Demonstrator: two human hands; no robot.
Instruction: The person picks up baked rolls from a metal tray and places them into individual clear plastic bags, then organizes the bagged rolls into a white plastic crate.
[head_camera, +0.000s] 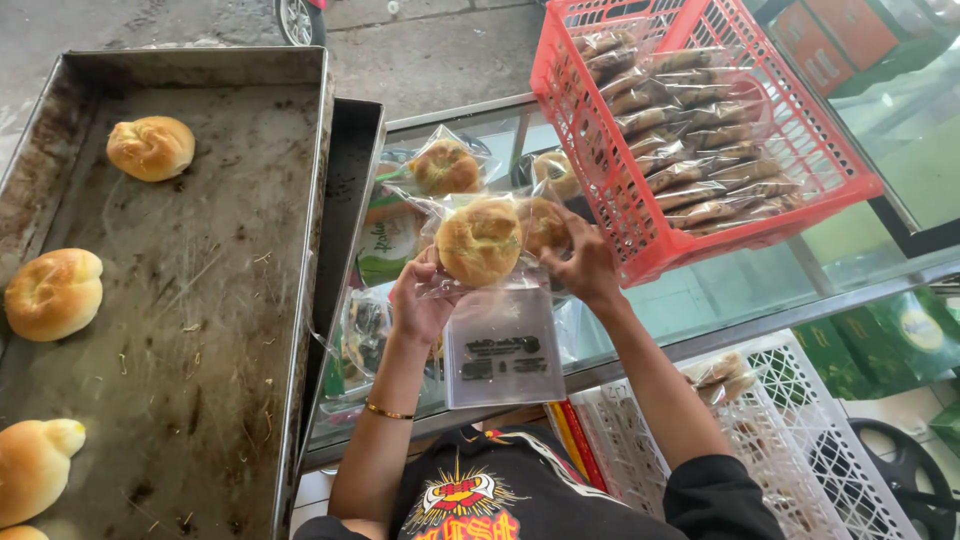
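From my feed, both hands are up over the glass counter (740, 285): left hand (420, 300) and right hand (585, 265) each pinch an edge of a clear, crinkly plastic bag (500, 340). Inside sits a round, golden knotted bun (480, 240), matte crust. The bag hangs long-axis vertical, its printed end toward me. A scuffed metal tray (200, 300) lies to the left.

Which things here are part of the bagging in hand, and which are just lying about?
In hand:
- left hand and right hand, both holding the clear bag
- bun inside that bag
- bare buns on the metal tray
- bagged buns on the glass counter

Lying about:
- red crate of wrapped pastries
- white crate below
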